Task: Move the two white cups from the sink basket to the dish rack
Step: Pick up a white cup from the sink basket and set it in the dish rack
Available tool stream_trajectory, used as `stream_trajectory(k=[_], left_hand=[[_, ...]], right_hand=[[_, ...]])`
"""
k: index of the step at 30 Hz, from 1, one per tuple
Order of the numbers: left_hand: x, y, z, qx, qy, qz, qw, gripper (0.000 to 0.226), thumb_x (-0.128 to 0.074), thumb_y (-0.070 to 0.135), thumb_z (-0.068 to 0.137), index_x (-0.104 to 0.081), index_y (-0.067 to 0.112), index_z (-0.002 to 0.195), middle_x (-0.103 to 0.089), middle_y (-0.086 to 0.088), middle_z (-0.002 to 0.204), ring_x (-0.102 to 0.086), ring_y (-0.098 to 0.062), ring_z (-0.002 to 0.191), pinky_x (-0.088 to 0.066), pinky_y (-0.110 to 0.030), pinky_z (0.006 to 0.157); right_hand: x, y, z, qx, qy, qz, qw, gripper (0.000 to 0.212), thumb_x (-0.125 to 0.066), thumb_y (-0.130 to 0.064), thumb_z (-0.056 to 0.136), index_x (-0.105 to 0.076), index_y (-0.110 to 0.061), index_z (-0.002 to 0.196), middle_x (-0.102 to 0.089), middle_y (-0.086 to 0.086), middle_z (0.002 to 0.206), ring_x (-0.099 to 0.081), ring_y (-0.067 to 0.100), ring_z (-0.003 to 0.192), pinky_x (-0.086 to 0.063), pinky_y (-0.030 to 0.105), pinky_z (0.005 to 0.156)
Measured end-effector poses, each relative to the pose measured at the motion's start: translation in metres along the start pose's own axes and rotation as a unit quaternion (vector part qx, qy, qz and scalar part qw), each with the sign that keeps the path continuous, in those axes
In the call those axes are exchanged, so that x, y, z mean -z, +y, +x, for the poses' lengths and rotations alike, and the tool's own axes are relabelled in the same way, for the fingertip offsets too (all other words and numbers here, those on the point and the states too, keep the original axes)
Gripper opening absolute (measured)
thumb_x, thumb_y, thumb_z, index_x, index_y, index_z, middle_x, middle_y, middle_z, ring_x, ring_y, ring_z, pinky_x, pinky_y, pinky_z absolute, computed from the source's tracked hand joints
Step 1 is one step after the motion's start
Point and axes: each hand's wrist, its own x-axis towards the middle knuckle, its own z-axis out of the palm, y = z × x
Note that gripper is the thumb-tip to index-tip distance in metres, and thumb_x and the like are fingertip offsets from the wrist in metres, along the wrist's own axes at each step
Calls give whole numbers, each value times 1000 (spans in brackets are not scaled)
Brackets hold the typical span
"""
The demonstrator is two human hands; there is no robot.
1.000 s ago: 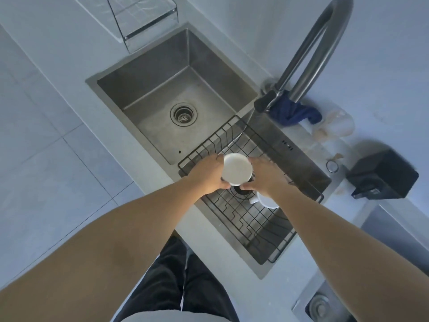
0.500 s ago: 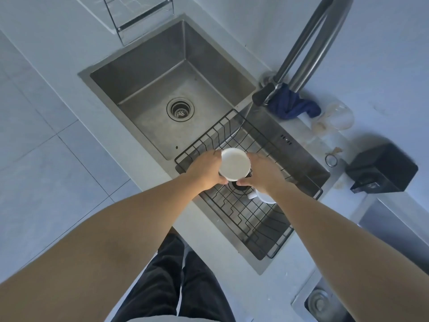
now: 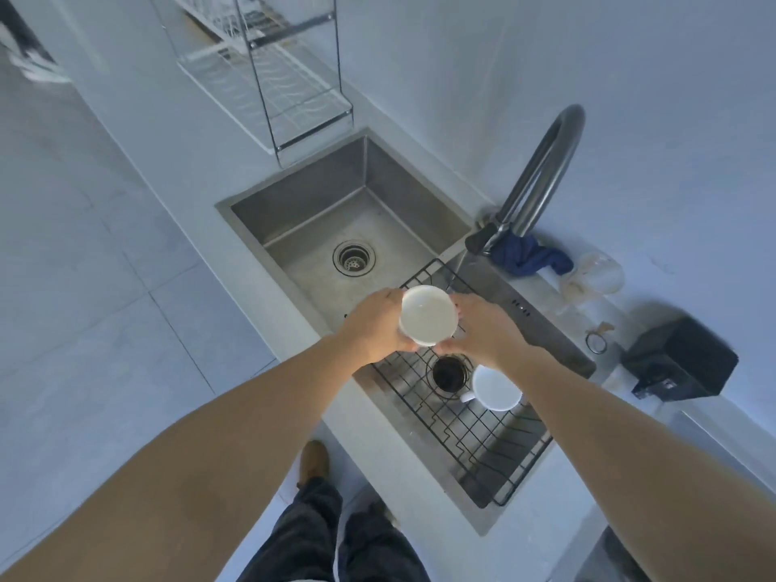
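I have one white cup [image 3: 428, 315] lifted above the sink basket [image 3: 483, 447], clasped between my left hand [image 3: 376, 325] and right hand [image 3: 483, 329], its opening facing the camera. Second white cup [image 3: 495, 388] lies in the basket, just beside the dark drain hole [image 3: 448, 373], under my right wrist. Dish rack [image 3: 289, 98] stands on the surface past the sink [image 3: 336, 220], well apart from both cups.

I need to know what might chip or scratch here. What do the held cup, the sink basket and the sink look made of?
Held cup: likely glazed ceramic; opaque white with a soft sheen, though plastic can't be ruled out. Sink basket: thin metal wire, apparently black-coated; matte dark grid. Sink: stainless steel, brushed; dull grey with diffuse reflections.
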Motion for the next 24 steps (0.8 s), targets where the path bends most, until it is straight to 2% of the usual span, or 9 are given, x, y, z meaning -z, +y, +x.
stream_trajectory(k=[4, 8, 11, 15, 17, 20, 24], left_hand=[[44, -14, -14, 12, 40, -6, 999, 86, -92, 40, 65, -54, 15, 138, -65, -6, 126, -61, -26, 114, -49, -37, 92], [93, -39, -28, 23, 80, -18, 996, 84, -92, 36, 65, -56, 19, 138, -66, -4, 128, -60, -26, 118, -47, -36, 94], [132, -70, -38, 34, 95, -26, 995, 84, -91, 36, 68, -53, 22, 142, -62, -4, 135, -56, -25, 125, -41, -32, 97], [184, -122, -43, 46, 112, -42, 992, 80, -91, 35, 67, -56, 23, 138, -62, -3, 132, -58, -25, 121, -42, -32, 91], [209, -150, -43, 48, 111, -47, 992, 79, -91, 34, 67, -55, 25, 137, -62, -1, 131, -58, -24, 120, -40, -32, 89], [245, -194, -42, 40, 112, -33, 992, 77, -92, 35, 65, -58, 27, 134, -66, 0, 125, -61, -24, 114, -47, -34, 90], [284, -244, -39, 45, 97, -12, 994, 78, -91, 42, 66, -56, 21, 133, -62, -2, 123, -60, -25, 113, -50, -44, 96]], right_hand=[[22, -42, 18, 42, 9, 3, 999, 82, -87, -53, 59, -52, -30, 129, -63, -6, 115, -61, 16, 99, -51, 40, 88], [38, -97, 43, 79, 7, -26, 996, 80, -85, -56, 58, -53, -31, 127, -63, -8, 110, -60, 14, 96, -52, 41, 85], [45, -146, 69, 103, 8, -44, 994, 77, -84, -56, 57, -53, -34, 125, -63, -12, 107, -61, 13, 93, -54, 38, 81], [46, -210, 106, 119, 18, -40, 992, 77, -84, -57, 55, -54, -42, 125, -65, -14, 108, -62, 14, 93, -53, 37, 80], [43, -243, 125, 121, 20, -34, 992, 77, -84, -55, 56, -55, -39, 125, -65, -10, 109, -63, 16, 94, -52, 38, 81], [35, -292, 154, 120, 20, -24, 992, 77, -86, -50, 58, -56, -32, 126, -64, -7, 113, -62, 18, 99, -51, 41, 87], [24, -340, 188, 111, 22, -8, 994, 77, -86, -51, 59, -55, -33, 127, -63, -8, 116, -61, 17, 102, -50, 41, 89]])
